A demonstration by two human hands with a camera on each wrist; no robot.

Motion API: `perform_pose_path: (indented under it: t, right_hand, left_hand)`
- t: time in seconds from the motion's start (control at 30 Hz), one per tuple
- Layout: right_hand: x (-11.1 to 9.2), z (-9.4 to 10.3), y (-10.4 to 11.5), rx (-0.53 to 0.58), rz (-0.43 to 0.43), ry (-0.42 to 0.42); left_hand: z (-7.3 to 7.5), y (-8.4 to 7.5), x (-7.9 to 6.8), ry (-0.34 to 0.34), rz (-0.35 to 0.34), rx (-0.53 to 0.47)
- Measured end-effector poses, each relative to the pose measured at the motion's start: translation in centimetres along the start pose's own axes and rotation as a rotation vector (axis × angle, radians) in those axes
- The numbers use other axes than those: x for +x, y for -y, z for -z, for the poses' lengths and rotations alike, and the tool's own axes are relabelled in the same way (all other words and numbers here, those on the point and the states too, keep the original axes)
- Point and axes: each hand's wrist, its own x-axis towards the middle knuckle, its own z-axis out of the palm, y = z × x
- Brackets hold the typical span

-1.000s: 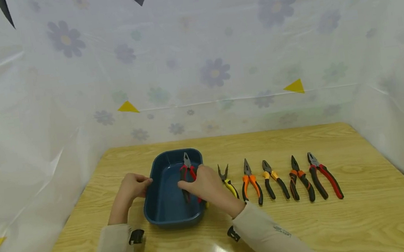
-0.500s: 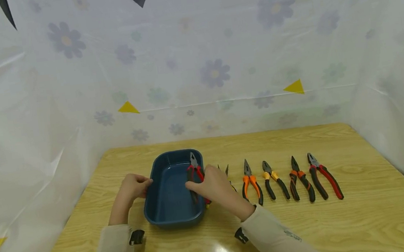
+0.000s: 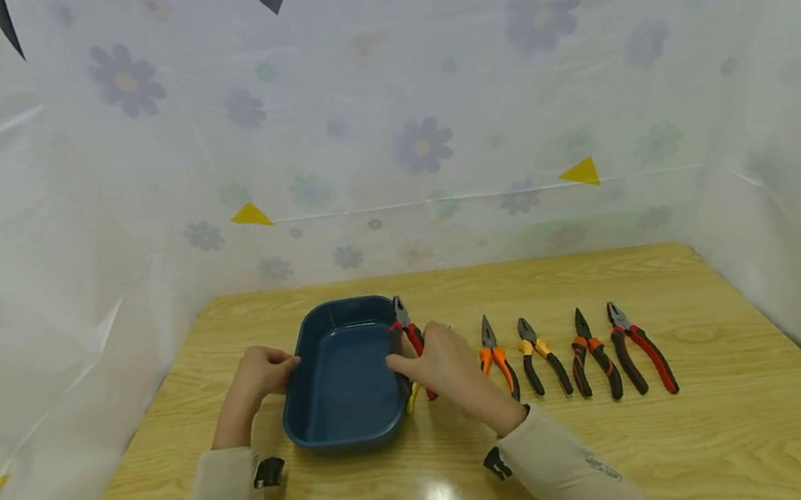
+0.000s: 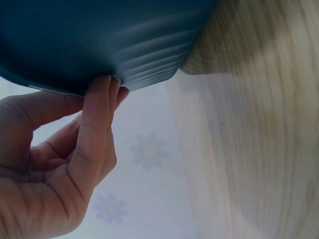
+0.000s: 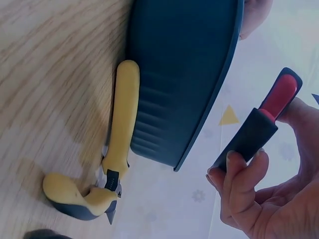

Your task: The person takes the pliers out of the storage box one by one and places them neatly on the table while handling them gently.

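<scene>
My left hand (image 3: 260,376) pinches the left rim of a blue tray (image 3: 341,441); in the left wrist view, thumb and fingers grip its edge (image 4: 55,89). My right hand (image 3: 452,364) holds red-and-black pliers (image 3: 403,316) by the handles, jaws pointing away from me. These pliers are over the tray's right rim, and the right wrist view has their handles (image 5: 254,129) raised clear of the table. Below them, yellow-handled pliers (image 5: 127,109) lie on the table beside the tray; the right hand mostly hides them in the head view.
To the right lie orange long-nose pliers (image 3: 488,339), yellow-and-black pliers (image 3: 529,344), black-and-orange pliers (image 3: 585,336) and larger red-and-black pliers (image 3: 621,323) in a row. Wooden tabletop (image 3: 620,448) surrounds them. A flowered sheet (image 3: 384,118) hangs behind.
The right hand has carried the red-and-black pliers rightward, from over the tray's inside to its right rim. The left hand and tray stay put.
</scene>
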Motion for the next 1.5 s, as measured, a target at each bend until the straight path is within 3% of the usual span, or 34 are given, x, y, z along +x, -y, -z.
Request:
perform_pose_path:
  t: [0.43, 1.5]
  right_hand:
    - [-0.2, 1.2, -1.3, -0.022, 0.032, -0.026]
    - [-1.1, 4.9, -7.0, -0.052, -0.082, -0.067]
  left_hand:
    - [0.1, 0.1, 0.1, 0.012, -0.001, -0.002]
    - [0.0, 0.1, 0.0, 0.008, 0.002, -0.011]
